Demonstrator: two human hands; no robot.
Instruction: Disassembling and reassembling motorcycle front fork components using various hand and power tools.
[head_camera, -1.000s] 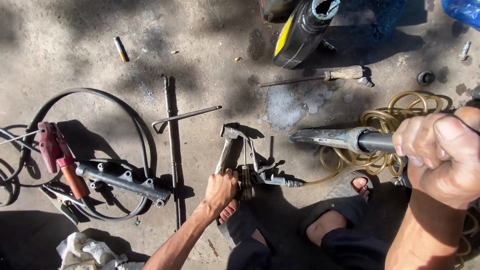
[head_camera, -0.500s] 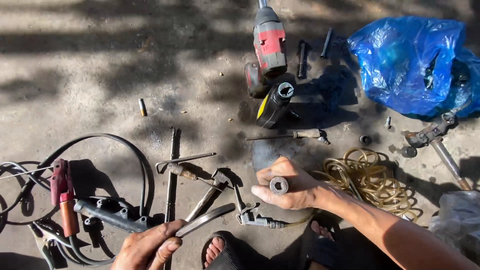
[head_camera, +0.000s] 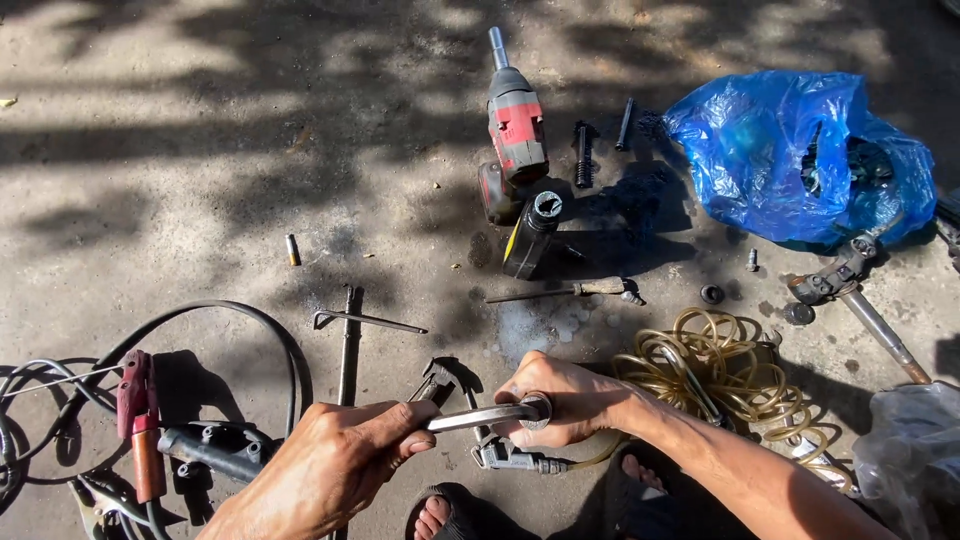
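Nearest the camera, two sandalled feet (head_camera: 470, 517) stand on the concrete. Just above them the left hand (head_camera: 330, 465) is closed around the handle of a wrench (head_camera: 480, 416), which lies level between both hands. The right hand (head_camera: 565, 402) grips a short metal tube (head_camera: 536, 409), and the wrench's ring end sits on that tube's end. Below the right hand lies a grey fitting (head_camera: 512, 460); behind the wrench, pliers (head_camera: 432, 382) rest on the ground.

To the left lie a red clamp (head_camera: 135, 400), a dark metal part (head_camera: 205, 448) and a looping black cable (head_camera: 200, 325). A thin rod (head_camera: 368, 321) and a flat bar (head_camera: 347, 345) lie just beyond the left hand. To the right a yellowish hose coil (head_camera: 730, 375) spreads beside the right forearm.

Further off are a screwdriver (head_camera: 570, 291), a black oil bottle (head_camera: 530, 235) and a red-and-grey impact wrench (head_camera: 515, 125) with bolts (head_camera: 582, 155) beside it. A blue bag (head_camera: 790, 160) sits at far right.
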